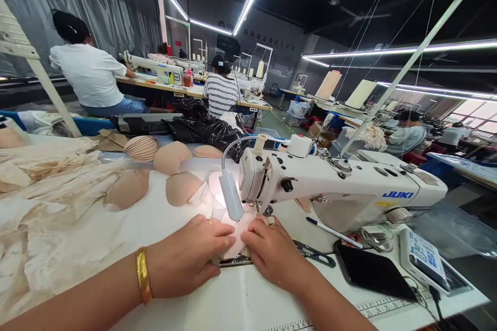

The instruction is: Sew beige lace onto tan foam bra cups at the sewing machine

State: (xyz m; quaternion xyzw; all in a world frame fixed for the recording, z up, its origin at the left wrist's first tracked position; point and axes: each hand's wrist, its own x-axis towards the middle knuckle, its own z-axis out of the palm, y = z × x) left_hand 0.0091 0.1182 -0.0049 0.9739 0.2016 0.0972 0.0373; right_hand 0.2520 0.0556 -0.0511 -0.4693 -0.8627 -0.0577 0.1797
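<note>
Pink cloth (237, 252) lies between hands, machine (341, 186) at its 2 o'clock. L hand (190, 253) at its 9, R hand (275, 251) at its 3, both touching; can't tell if either pinches. Prob. light, soft, apt to pucker; best held flat w/ fingertips by side edges.

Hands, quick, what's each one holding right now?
Left hand: at the left side of the pale pink fabric; pinching or just pressing, can't tell.
Right hand: at its right side, fingers bent; grip can't be told either.
</note>
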